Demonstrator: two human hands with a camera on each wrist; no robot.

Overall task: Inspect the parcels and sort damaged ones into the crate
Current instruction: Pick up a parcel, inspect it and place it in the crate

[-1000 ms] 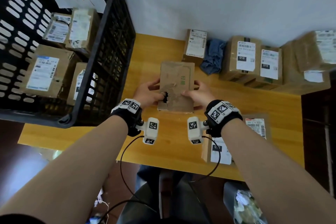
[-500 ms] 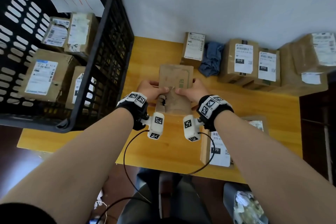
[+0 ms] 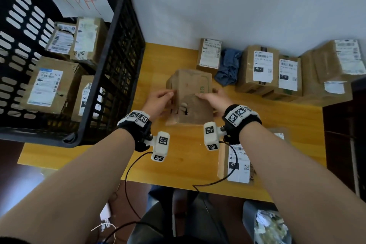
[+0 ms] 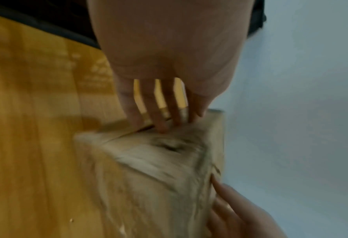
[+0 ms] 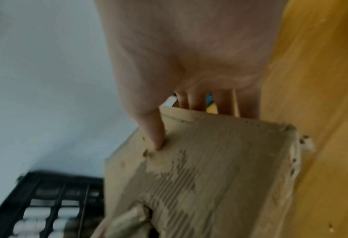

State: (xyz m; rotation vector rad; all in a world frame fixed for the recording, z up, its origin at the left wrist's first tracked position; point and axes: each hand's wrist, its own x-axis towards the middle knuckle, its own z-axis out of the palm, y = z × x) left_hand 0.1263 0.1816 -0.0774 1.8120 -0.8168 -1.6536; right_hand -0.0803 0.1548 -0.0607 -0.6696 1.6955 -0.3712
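Torn parcel [image 3: 191, 97] held up off the table [image 3: 184, 156], both hands on it.

Crate [image 3: 118, 61] at 10 o'clock, several boxes inside. More boxes [image 3: 263, 71] along the wall at 2 o'clock, blue cloth [image 3: 227, 69] among them. Parcel mid-table, tilted, top face peeled to the fluting, hole near its front edge. Left hand [image 3: 158, 101] clamps its left side, right hand [image 3: 215, 101] its right side, thumb [image 5: 153, 133] pressed on top.

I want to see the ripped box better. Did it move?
Yes. The box has come up a little off the table, toward the camera, staying just in front of the blue cloth. The left hand and right hand hold it.
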